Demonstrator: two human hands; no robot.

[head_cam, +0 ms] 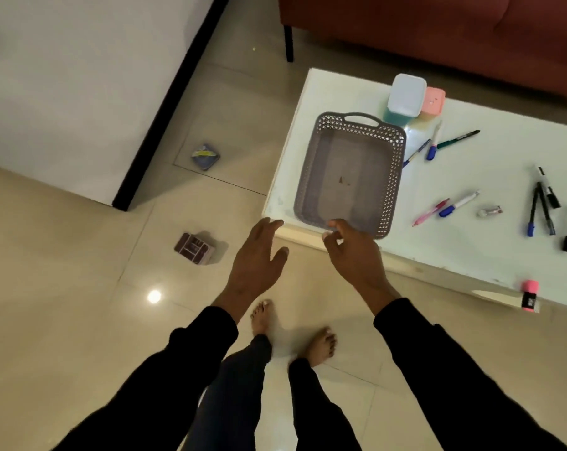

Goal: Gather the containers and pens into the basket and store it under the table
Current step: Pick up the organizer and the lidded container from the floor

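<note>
Your empty grey basket (350,172) sits on the white table's (470,242) near corner over beige tile floor (80,255); pens (457,203) scatter beyond. Your right hand (357,252) touches its rim, your left hand (259,255) open beside.

Premises: a domestic living room. Evidence: a low white tabletop (490,242) of coffee-table type stands just in front of a red upholstered sofa (438,30) on dark legs. Flooring is glossy beige tile (80,255) reflecting a ceiling light. The person present is barefoot (319,346). Household clutter lies about: pens (457,138) and lidded plastic containers (405,99) on the tabletop, two small objects on the floor.
</note>
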